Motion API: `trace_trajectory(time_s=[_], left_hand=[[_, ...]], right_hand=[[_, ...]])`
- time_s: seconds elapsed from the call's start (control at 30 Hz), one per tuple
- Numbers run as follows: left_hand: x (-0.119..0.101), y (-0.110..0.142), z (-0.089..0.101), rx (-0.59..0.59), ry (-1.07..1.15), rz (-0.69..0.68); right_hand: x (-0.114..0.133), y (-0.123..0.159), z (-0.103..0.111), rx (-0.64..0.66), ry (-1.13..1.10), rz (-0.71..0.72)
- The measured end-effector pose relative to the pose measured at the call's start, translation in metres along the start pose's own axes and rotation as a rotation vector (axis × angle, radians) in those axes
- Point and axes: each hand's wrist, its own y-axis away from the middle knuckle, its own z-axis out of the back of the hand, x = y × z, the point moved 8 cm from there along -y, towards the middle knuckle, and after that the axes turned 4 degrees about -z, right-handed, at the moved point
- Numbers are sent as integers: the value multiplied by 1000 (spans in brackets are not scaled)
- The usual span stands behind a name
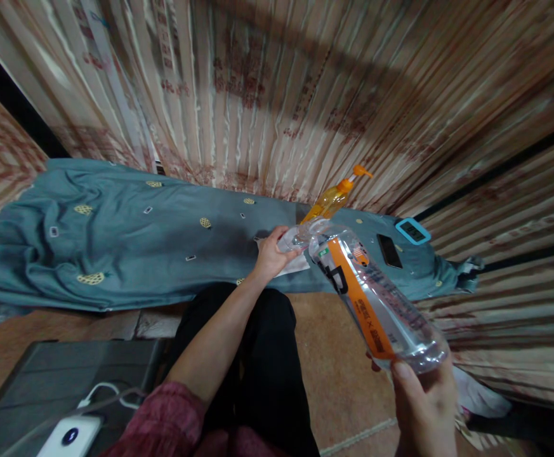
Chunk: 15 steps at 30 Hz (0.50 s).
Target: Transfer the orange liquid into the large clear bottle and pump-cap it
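My right hand (422,393) grips the base of a large clear plastic bottle (367,292) with an orange and silver label. The bottle is tilted, its narrower end pointing up and left. My left hand (273,254) is closed around a small clear plastic piece (294,238) near that end. Whether this piece is a separate container or joined to the bottle, I cannot tell. Just behind stands a pump bottle (331,200) with an orange pump head and yellow-orange liquid. A white paper (293,265) lies under my left hand, partly hidden.
A green cloth (153,247) with pineapple prints covers the narrow table. On its right lie a dark phone (389,251) and a blue-framed digital clock (413,231). A pleated curtain (257,95) hangs behind. At lower left, a white power bank (71,437) with a cable rests on a dark surface (67,368).
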Motion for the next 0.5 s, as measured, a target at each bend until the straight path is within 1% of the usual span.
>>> trace_trajectory(time_s=[0.1,0.23,0.5], left_hand=[[1,0,-1,4,-1,-5],[3,0,-1,3,-17,-13],[4,0,-1,1,-14,-16]], right_hand=[[-3,0,2,-3,32,21],[-10,-1,6,-13,28,8],[-4,-2,4,-14,12,-3]])
